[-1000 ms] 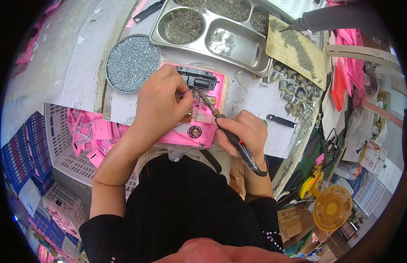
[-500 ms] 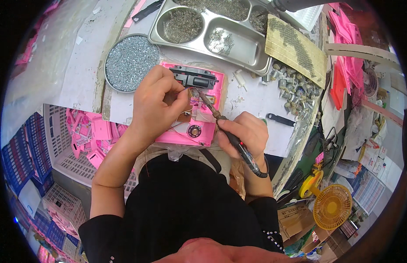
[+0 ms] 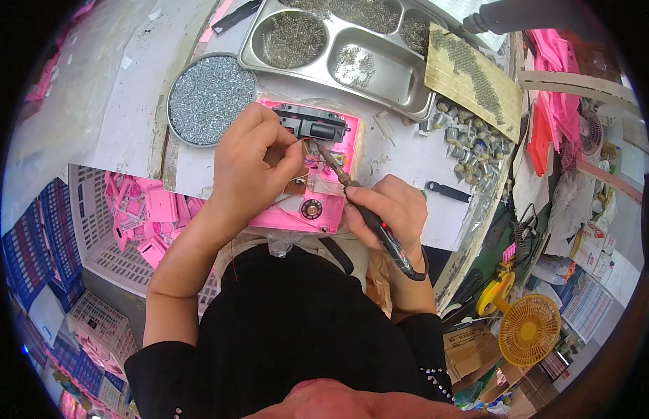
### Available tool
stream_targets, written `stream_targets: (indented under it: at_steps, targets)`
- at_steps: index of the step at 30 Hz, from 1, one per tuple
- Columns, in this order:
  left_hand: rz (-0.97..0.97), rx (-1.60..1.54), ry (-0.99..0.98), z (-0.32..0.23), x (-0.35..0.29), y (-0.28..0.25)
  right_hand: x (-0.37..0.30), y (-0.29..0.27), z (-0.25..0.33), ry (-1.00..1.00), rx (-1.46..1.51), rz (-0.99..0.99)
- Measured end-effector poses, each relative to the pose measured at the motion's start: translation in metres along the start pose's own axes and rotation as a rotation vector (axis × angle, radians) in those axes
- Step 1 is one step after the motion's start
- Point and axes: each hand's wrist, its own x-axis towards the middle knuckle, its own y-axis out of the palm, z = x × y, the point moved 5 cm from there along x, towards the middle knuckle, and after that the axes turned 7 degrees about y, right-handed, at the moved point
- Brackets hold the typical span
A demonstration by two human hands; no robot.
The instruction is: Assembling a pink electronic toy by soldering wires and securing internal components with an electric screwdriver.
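A pink plastic casing (image 3: 329,218) lies open in front of me, with a black mechanism (image 3: 317,128) along its far side and a small round speaker (image 3: 312,209) at its near side. Thin wires run between them. Above the casing's left part, my left hand (image 3: 258,157) pinches a thin wire (image 3: 303,142) between thumb and forefinger. My right hand (image 3: 391,213) is wrapped round the black handle of a soldering iron (image 3: 370,216), which shows a small red light. The iron's tip meets the wiring beside the left fingertips; exact contact is too small to make out.
A round tray of silvery screws (image 3: 211,101) stands at the left, and a divided metal tray (image 3: 324,73) of small parts behind. Small metal motors (image 3: 467,143) lie at right beside a card (image 3: 471,77) of tiny pieces. A basket (image 3: 94,223) holds pink parts; a yellow fan (image 3: 529,329) stands lower right.
Both hands stay nearly in place, the iron's tip still at the wiring. The dark rounded object at the upper right has shifted to the right.
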Motion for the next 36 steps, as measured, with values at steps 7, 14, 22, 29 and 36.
stream_targets:
  at_steps: [7,14,22,29,36]
  targets:
    - [-0.006,0.015,0.020,-0.0003,0.0010,0.0000,-0.0004,0.0013,-0.0027,-0.018,0.021,-0.005]
    - [-0.007,0.034,0.031,-0.0002,0.0010,-0.0002,-0.0006,0.0002,-0.0009,-0.015,0.026,0.007]
    - [0.000,0.035,0.029,-0.0012,0.0013,0.0000,-0.0025,-0.0007,-0.0014,-0.004,0.023,0.012]
    - [-0.006,0.032,0.022,-0.0005,0.0007,-0.0003,-0.0027,0.0001,-0.0020,-0.011,-0.003,0.006]
    - [-0.018,0.024,0.022,-0.0011,0.0010,-0.0002,0.0001,0.0012,-0.0011,-0.005,0.003,-0.009]
